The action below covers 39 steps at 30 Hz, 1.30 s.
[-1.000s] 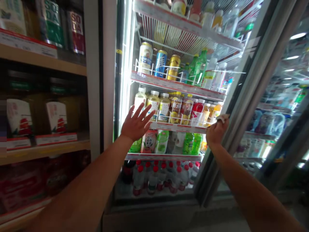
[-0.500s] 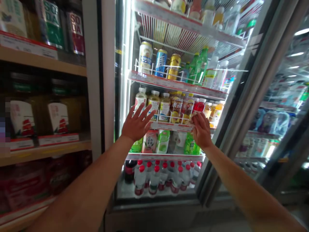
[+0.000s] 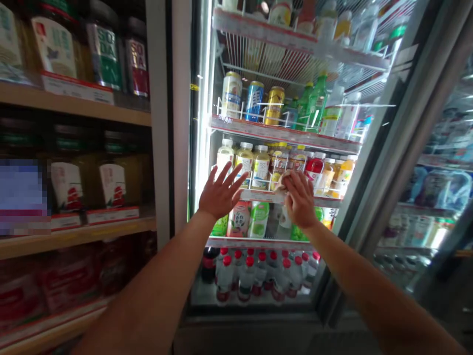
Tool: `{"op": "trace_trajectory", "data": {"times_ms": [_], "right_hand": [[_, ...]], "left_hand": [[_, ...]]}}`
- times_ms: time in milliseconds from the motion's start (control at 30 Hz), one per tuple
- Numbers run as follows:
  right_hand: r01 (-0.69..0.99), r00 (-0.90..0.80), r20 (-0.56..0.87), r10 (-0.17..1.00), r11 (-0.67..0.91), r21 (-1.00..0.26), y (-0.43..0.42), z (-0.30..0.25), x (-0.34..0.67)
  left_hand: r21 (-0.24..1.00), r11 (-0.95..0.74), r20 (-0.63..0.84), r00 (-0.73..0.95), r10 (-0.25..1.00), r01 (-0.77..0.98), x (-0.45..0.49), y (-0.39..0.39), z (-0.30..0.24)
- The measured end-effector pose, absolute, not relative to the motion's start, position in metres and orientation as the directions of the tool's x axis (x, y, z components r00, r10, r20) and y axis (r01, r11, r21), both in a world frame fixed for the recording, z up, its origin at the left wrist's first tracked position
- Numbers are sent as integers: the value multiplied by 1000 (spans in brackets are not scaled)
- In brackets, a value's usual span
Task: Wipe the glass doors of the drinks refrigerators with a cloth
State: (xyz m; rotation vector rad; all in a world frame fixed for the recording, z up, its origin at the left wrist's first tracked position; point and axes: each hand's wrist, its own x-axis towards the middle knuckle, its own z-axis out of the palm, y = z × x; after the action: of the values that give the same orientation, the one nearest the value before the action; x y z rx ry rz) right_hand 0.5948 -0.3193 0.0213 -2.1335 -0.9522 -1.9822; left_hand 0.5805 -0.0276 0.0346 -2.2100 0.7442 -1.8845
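Observation:
My left hand (image 3: 221, 195) is raised with its fingers spread, in front of pale bottles with white caps (image 3: 244, 160). It holds nothing and seems to rest flat on the glass of the lit drinks fridge. Between the fingers of my right hand (image 3: 300, 199) is a crumpled light-coloured cloth (image 3: 282, 183), pressed toward the glass in front of yellow-capped tea bottles (image 3: 279, 160). Just right of that hand stands a red drink bottle (image 3: 314, 168). The palm hides part of the cloth.
Cans (image 3: 254, 101) and green bottles (image 3: 317, 102) fill a higher shelf; red-capped bottles (image 3: 246, 281) stand at the bottom. A wooden shelf (image 3: 121, 114) with bottles is close on the left. A metal door frame (image 3: 402, 143) slants along the right.
My right hand and the cloth have moved left across the front of the bottles. My left hand keeps nearly the same place. The view has turned slightly left.

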Motion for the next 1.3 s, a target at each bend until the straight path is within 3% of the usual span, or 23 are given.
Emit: {"op": "trace_trajectory", "data": {"times_ms": [133, 200, 433, 567, 633, 700, 800, 867, 933, 1067, 1133, 1200, 1300], "right_hand": [[609, 13, 812, 584, -648, 457, -300, -8, 586], [645, 21, 798, 603, -618, 450, -298, -11, 586], [671, -64, 948, 311, -690, 271, -288, 8, 597], [687, -121, 811, 572, -541, 485, -286, -15, 591], [687, -168, 782, 601, -497, 530, -293, -6, 591], [674, -199, 854, 481, -565, 476, -302, 24, 596], [612, -289, 934, 212, -709, 351, -310, 76, 605], [562, -308, 940, 144, -770, 302, -307, 86, 608], [509, -246, 947, 204, -805, 306, -299, 71, 607], [468, -20, 830, 557, -728, 500, -292, 30, 597], [487, 5, 786, 618, -688, 538, -295, 38, 597], [498, -26, 840, 541, -722, 480, -298, 62, 600], [509, -86, 937, 338, -794, 333, -292, 88, 604]], "left_hand": [[-416, -868, 885, 99, -455, -269, 581, -27, 34], [-423, -866, 882, 97, -460, -267, 581, -27, 34], [-418, -861, 886, 79, -457, -291, 583, -26, 33], [-419, -861, 887, 74, -456, -287, 584, -26, 32], [-428, -862, 883, 76, -463, -270, 584, -26, 32], [-434, -862, 881, 78, -466, -261, 584, -25, 32], [-432, -862, 882, 76, -465, -264, 584, -25, 32], [-428, -864, 884, 76, -461, -266, 584, -26, 32], [-425, -866, 885, 80, -459, -265, 584, -26, 32], [-426, -866, 886, 75, -458, -261, 583, -25, 32], [-429, -864, 884, 72, -462, -263, 583, -25, 32], [-429, -865, 884, 74, -461, -262, 581, -25, 33], [-425, -867, 886, 76, -457, -258, 579, -25, 35]]}}
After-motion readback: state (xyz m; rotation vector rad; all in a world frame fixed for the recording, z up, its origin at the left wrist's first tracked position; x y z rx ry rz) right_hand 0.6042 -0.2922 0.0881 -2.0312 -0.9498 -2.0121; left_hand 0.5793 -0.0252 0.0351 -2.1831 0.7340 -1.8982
